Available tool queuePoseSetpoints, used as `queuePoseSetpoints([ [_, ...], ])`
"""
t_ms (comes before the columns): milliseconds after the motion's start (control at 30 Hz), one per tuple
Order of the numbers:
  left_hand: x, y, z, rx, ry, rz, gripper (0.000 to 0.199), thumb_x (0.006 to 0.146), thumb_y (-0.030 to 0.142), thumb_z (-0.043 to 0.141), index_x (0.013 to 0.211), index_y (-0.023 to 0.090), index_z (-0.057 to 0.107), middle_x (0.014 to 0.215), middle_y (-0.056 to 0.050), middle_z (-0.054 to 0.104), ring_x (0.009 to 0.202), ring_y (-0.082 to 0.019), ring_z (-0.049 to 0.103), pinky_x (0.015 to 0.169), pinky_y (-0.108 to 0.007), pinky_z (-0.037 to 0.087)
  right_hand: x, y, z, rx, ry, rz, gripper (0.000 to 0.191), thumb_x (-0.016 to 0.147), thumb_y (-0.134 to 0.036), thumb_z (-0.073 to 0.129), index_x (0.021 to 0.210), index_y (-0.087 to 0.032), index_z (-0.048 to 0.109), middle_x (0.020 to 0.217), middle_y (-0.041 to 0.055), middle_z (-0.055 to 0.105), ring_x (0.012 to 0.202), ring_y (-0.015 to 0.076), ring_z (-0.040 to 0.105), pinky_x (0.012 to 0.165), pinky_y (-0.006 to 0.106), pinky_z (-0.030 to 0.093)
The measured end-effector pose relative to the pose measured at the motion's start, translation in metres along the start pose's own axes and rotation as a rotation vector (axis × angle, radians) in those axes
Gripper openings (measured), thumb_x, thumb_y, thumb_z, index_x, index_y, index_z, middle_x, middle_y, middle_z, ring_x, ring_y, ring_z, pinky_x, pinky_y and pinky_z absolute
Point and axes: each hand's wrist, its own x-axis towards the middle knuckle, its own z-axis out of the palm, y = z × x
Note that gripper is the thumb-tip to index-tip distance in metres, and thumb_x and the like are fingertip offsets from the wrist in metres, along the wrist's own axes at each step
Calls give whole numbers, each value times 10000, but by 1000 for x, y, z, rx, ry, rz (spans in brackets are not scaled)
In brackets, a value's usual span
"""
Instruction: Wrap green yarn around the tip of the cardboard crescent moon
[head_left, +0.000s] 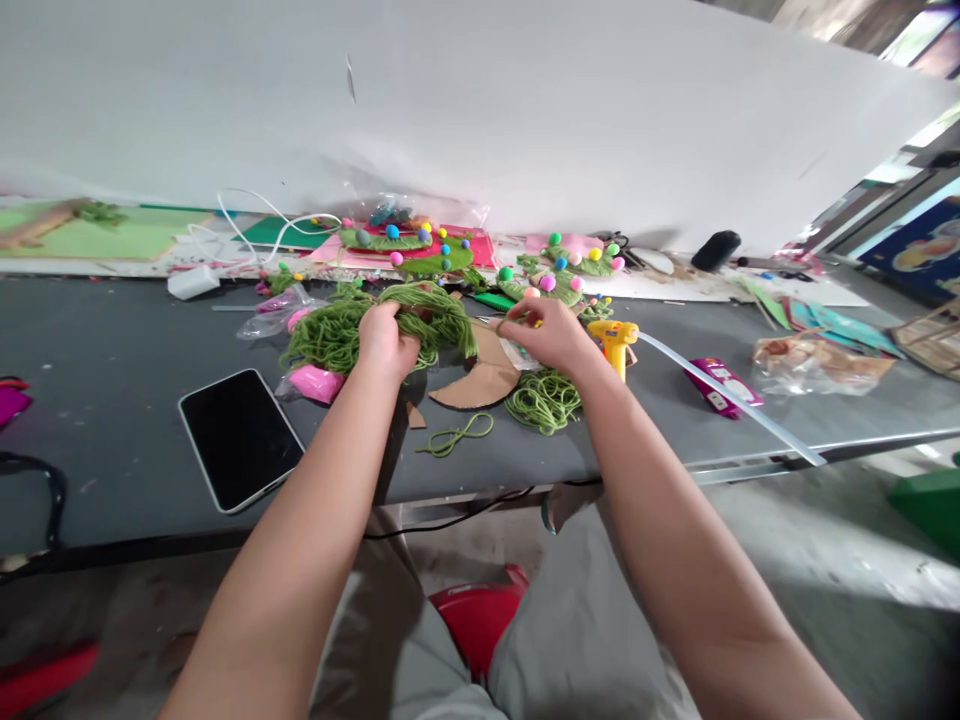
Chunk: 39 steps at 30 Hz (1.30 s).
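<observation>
My left hand (384, 342) is closed round a thick bunch of green yarn (439, 318), which arches to the right over the table. More tangled yarn bulges out to the left of that hand. A curved piece of brown cardboard (480, 378) lies between my hands, its upper end close to my right fingers. My right hand (551, 335) has thumb and fingertips pinched together; what they hold is too small to make out. Below it rests a loose coil of green yarn (545, 402). A single yarn strand (459, 434) and a cardboard scrap (415, 416) lie nearer me.
A yellow glue gun (616, 342) with a long clear glue stick stands right of my right hand. A tablet (240, 438) lies at left, beside a pink packet (316, 383). Pom-pom-covered green pieces (559, 280) line the back. A purple packet (721, 388) sits further right.
</observation>
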Motion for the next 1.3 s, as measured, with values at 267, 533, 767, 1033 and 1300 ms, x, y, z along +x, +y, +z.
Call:
queuePoseSetpoints([
  [267, -17, 2, 6, 78, -116, 10, 319, 702, 64, 596, 968, 171, 735, 827, -58, 762, 971, -254, 758, 860, -346, 630, -2, -5, 15, -91, 182, -317, 233, 783, -140, 596, 959, -227, 722, 1257, 104, 661, 1257, 302, 575, 1035, 485, 467],
  [533, -33, 6, 14, 165, -202, -72, 359, 703, -9, 566, 972, 151, 743, 942, -90, 794, 1040, -274, 759, 867, -413, 645, 5, -2, 47, 53, 15, -442, 55, 866, -254, 696, 875, -199, 692, 941, 48, 659, 803, 177, 618, 785, 358, 515],
  [767, -23, 12, 10, 111, -79, 23, 422, 728, -10, 548, 1055, 172, 745, 923, -81, 794, 988, -257, 768, 871, -393, 635, 13, -1, 46, 468, 97, -182, 132, 866, -289, 699, 817, -212, 603, 777, 6, 641, 744, 149, 604, 729, 318, 523],
  [1033, -16, 12, 7, 133, 79, 155, 407, 663, 5, 525, 969, 193, 717, 690, -11, 711, 803, -223, 765, 779, -331, 623, 17, 3, 17, 1000, 193, 191, 337, 856, -392, 753, 740, -236, 477, 671, -49, 523, 657, 112, 591, 729, 295, 562],
  [1300, -12, 14, 3, 164, 112, 167, 231, 688, 42, 522, 818, 198, 633, 698, -7, 692, 767, -188, 724, 746, -288, 589, 19, 9, -41, 963, 445, -13, 382, 879, -492, 639, 697, -267, 390, 592, -64, 333, 470, 109, 255, 466, 285, 348],
])
